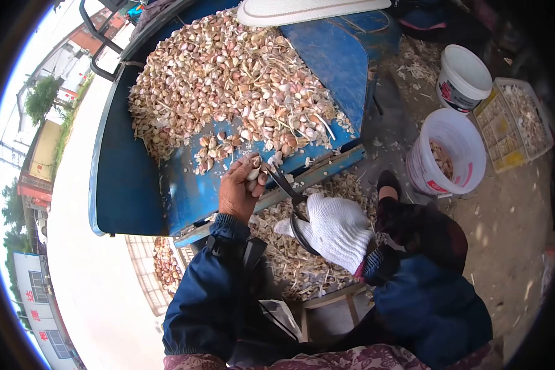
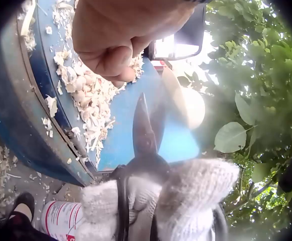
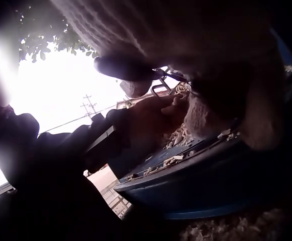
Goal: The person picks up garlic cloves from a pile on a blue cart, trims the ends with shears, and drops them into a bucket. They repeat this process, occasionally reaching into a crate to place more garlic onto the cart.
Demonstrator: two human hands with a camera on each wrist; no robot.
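Observation:
My bare left hand [image 1: 237, 192] pinches a few garlic cloves [image 1: 253, 175] between thumb and fingers, over the front edge of a blue metal cart bed [image 1: 124, 197]. My right hand [image 1: 340, 229], in a white knitted glove, grips dark scissors [image 1: 282, 182] by the handles. Their blades point up toward the cloves, tips close beside the left fingertips. In the left wrist view the scissors [image 2: 145, 133] appear with blades nearly together, below the curled left hand [image 2: 118, 37]. A large heap of garlic cloves [image 1: 222, 74] covers the back of the bed.
Two white buckets [image 1: 417, 157] stand on the ground at right, beside a yellow crate [image 1: 510, 161] of garlic bits. Husks and stalks [image 1: 296, 262] litter the ground under the cart edge. A pale hat [image 1: 314, 11] lies at the back. Another crate [image 1: 145, 271] sits lower left.

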